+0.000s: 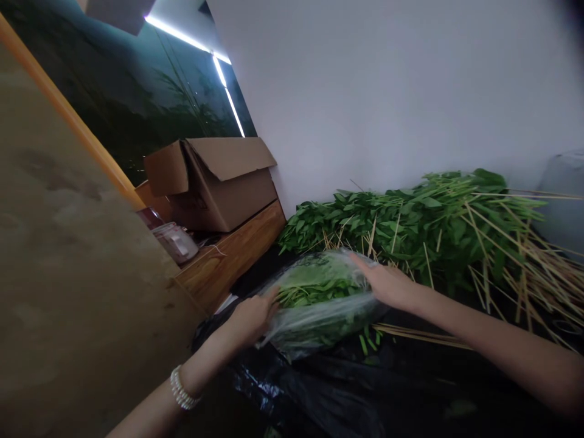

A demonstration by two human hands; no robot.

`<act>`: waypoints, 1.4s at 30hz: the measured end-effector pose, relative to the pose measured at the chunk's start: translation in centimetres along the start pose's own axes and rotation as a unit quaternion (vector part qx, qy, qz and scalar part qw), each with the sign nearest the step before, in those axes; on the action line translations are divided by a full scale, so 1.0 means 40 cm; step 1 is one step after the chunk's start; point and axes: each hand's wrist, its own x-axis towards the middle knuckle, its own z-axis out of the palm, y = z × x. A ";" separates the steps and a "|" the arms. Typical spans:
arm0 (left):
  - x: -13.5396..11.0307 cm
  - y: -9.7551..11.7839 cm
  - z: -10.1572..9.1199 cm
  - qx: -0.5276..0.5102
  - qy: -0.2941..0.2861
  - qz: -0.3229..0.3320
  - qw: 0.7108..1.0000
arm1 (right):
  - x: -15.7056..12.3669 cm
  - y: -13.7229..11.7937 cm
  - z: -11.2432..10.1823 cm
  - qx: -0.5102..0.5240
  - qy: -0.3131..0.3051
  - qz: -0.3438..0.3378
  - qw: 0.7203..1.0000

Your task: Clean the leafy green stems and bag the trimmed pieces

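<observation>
A clear plastic bag (319,319) lies in front of me, its mouth spread wide. Leafy green vegetables (317,292) fill the inside. My left hand (255,313), below a beaded bracelet (182,389), is closed on the bag's left edge. At the far right edge, my right hand (387,285) grips the plastic, its fingers partly hidden behind the film. Just beyond the bag is a long heap of green leafy stems (410,225). A few cut green bits (368,340) lie beside the bag's right end.
Black plastic sheeting (319,395) covers the surface under the bag. Thin sticks (542,274) are scattered at right, some among the leaves. An open cardboard box (223,188) stands on a wooden ledge (237,249) at back left. A white wall (387,91) rises behind.
</observation>
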 end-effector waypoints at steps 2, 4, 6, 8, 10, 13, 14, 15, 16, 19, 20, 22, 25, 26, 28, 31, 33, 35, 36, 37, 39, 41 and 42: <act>0.022 -0.015 0.015 0.041 -0.003 -0.043 0.998 | 0.035 0.019 0.008 -0.044 -0.079 0.055 0.994; 0.045 -0.026 0.021 0.065 -0.002 -0.060 0.996 | 0.069 0.024 0.011 -0.053 -0.107 0.073 0.990; 0.063 -0.035 0.014 0.077 0.011 -0.068 0.995 | 0.100 0.018 0.007 -0.052 -0.112 0.077 0.989; 0.074 -0.044 -0.004 0.085 0.030 -0.077 0.993 | 0.126 0.009 -0.011 -0.055 -0.101 0.077 0.990; 0.079 -0.054 -0.031 0.090 0.050 -0.081 0.991 | 0.150 0.000 -0.043 -0.056 -0.073 0.069 0.993; 0.084 -0.071 -0.070 0.094 0.085 -0.092 0.988 | 0.185 -0.009 -0.104 -0.047 -0.017 0.054 0.997; 0.086 -0.077 -0.082 0.097 0.093 -0.095 0.986 | 0.196 -0.011 -0.122 -0.044 -0.003 0.050 0.998; 0.089 -0.083 -0.092 0.100 0.096 -0.097 0.985 | 0.206 -0.014 -0.139 -0.040 0.011 0.045 0.998; 0.092 -0.088 -0.102 0.105 0.096 -0.098 0.985 | 0.216 -0.016 -0.153 -0.038 0.024 0.042 0.998; 0.101 -0.104 -0.133 0.119 0.096 -0.102 0.983 | 0.244 -0.019 -0.183 -0.033 0.062 0.040 0.997; 0.103 -0.110 -0.145 0.120 0.106 -0.107 0.981 | 0.253 -0.020 -0.192 -0.032 0.075 0.040 0.996; 0.102 -0.123 -0.173 0.119 0.139 -0.122 0.975 | 0.273 -0.022 -0.208 -0.027 0.100 0.041 0.994; 0.093 -0.152 -0.214 0.117 0.190 -0.141 0.965 | 0.310 -0.040 -0.230 -0.016 0.131 0.036 0.991; 0.087 -0.165 -0.225 0.117 0.199 -0.148 0.962 | 0.325 -0.052 -0.235 -0.011 0.139 0.032 0.990; 0.072 -0.195 -0.242 0.117 0.210 -0.166 0.956 | 0.358 -0.086 -0.242 0.000 0.147 0.023 0.989; 0.039 -0.245 -0.249 0.124 0.213 -0.206 0.947 | 0.414 -0.152 -0.238 0.016 0.154 0.007 0.988; 0.012 -0.272 -0.234 0.137 0.210 -0.237 0.939 | 0.449 -0.197 -0.222 0.026 0.155 -0.005 0.988; -0.017 -0.282 -0.198 0.141 0.195 -0.252 0.937 | 0.471 -0.234 -0.191 0.034 0.147 -0.022 0.988; -0.031 -0.280 -0.171 0.137 0.179 -0.250 0.942 | 0.474 -0.247 -0.169 0.037 0.136 -0.031 0.990; -0.044 -0.275 -0.140 0.129 0.156 -0.239 0.950 | 0.472 -0.256 -0.143 0.037 0.120 -0.040 0.991; -0.066 -0.256 -0.070 0.108 0.083 -0.206 0.969 | 0.453 -0.264 -0.089 0.031 0.079 -0.058 0.995; -0.080 -0.236 -0.004 0.090 0.034 -0.175 0.980 | 0.419 -0.265 -0.040 0.019 0.031 -0.088 0.995; -0.083 -0.229 0.024 0.080 0.027 -0.164 0.983 | 0.399 -0.266 -0.023 0.013 0.015 -0.109 0.994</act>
